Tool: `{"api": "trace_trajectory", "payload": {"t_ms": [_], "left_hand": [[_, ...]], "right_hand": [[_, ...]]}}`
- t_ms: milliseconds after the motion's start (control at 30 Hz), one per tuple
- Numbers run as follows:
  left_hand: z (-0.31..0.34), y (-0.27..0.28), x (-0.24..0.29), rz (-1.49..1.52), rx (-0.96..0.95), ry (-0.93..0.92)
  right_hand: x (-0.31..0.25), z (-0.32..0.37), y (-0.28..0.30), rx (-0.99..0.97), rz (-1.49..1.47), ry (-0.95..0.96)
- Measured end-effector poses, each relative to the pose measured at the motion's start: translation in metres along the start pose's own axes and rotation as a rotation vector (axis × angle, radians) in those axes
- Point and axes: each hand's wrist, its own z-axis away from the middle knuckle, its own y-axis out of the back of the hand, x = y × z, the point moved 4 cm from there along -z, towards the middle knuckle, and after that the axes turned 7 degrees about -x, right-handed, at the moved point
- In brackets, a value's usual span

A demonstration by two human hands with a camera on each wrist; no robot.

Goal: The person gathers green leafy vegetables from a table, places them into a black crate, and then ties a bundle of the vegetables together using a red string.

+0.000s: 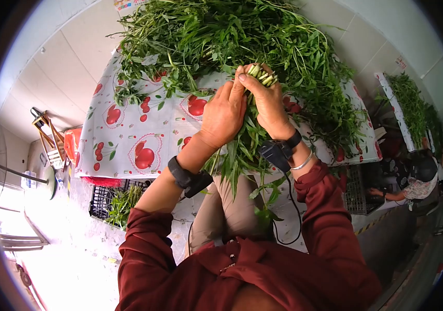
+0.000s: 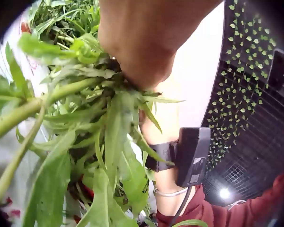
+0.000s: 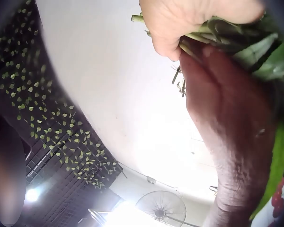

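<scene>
A bunch of leafy greens (image 1: 245,142) is held upside down over the table's near edge, its pale cut stem ends (image 1: 264,76) at the top and its leaves hanging toward the lap. My right hand (image 1: 270,106) grips it just below the stem ends, thumb across the stems. Against its other side, my left hand (image 1: 224,115) holds the bunch, fingertips close to the right thumb. Long leaves (image 2: 116,137) hang below the hands in the left wrist view. A few stem tips (image 3: 138,19) poke out past the fingers in the right wrist view.
A large heap of loose greens (image 1: 232,36) covers the back and right of the table, on a cherry-print tablecloth (image 1: 123,129). Below the left side stands a black crate (image 1: 98,201) with greens. Another person (image 1: 421,179) works near a second greens-covered table at far right.
</scene>
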Motion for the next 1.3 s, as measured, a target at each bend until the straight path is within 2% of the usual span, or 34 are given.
{"api": "trace_trajectory", "payload": {"t_ms": [67,133,200,267,333,367,400,467,633,700,833,900,933,1000,1033,1067,1133,1167,1200,1300], "left_hand": [[0.000,0.017,0.003,-0.121,-0.012,-0.131],[-0.002,0.031,-0.004,-0.101,-0.036,-0.137],[-0.012,0.047,-0.006,0.021,0.071,-0.180],[-0.029,0.061,0.004,0.117,0.036,-0.156],[-0.043,0.064,0.021,0.097,-0.015,-0.518],[-0.046,0.060,0.026,0.096,-0.075,-0.556],[-0.048,0.056,0.026,0.095,-0.073,-0.555],[-0.047,0.042,0.028,0.010,-0.198,-0.638],[-0.046,0.043,0.028,0.065,-0.188,-0.593],[-0.045,0.045,0.028,0.046,-0.205,-0.578],[-0.045,0.048,0.022,-0.036,-0.158,-0.589],[-0.051,0.053,0.016,0.117,-0.380,-0.527],[-0.056,0.058,0.019,0.115,-0.385,-0.526],[-0.075,0.070,0.017,0.536,-0.390,-0.277],[-0.084,0.072,0.019,0.546,-0.486,-0.275],[-0.090,0.070,0.018,0.540,-0.487,-0.269],[-0.096,0.059,0.022,0.300,-0.489,-0.331],[-0.094,0.053,0.024,0.205,-0.526,-0.372],[-0.093,0.052,0.022,0.203,-0.526,-0.369],[-0.086,0.045,0.021,-0.048,-0.481,-0.443]], "right_hand": [[0.000,-0.001,0.004,0.026,0.015,-0.016],[0.000,-0.002,0.007,-0.002,0.003,-0.007],[0.000,-0.004,0.005,-0.099,0.042,-0.032],[0.003,-0.002,-0.003,-0.074,0.005,-0.015],[0.004,0.001,-0.006,0.002,0.047,-0.028],[-0.001,0.003,-0.008,-0.093,0.194,-0.031],[0.001,0.002,-0.007,-0.096,0.194,-0.031],[0.009,-0.001,-0.002,-0.110,0.231,0.049],[0.015,-0.001,0.004,-0.119,0.301,0.205],[0.003,0.000,0.000,-0.148,0.586,0.242],[0.008,-0.003,-0.004,-0.175,0.366,0.180],[-0.001,-0.005,-0.011,-0.206,0.583,0.212],[-0.009,-0.007,-0.016,-0.203,0.579,0.211],[-0.008,-0.009,-0.026,-0.300,0.446,-0.077],[-0.006,-0.009,-0.033,-0.346,0.396,-0.035],[-0.005,-0.008,-0.037,-0.350,0.388,-0.035],[-0.008,-0.006,-0.045,-0.367,0.499,0.051],[-0.007,-0.007,-0.047,-0.368,0.476,0.172],[-0.007,-0.007,-0.047,-0.370,0.473,0.171],[-0.004,-0.003,-0.046,-0.429,0.598,0.107]]}}
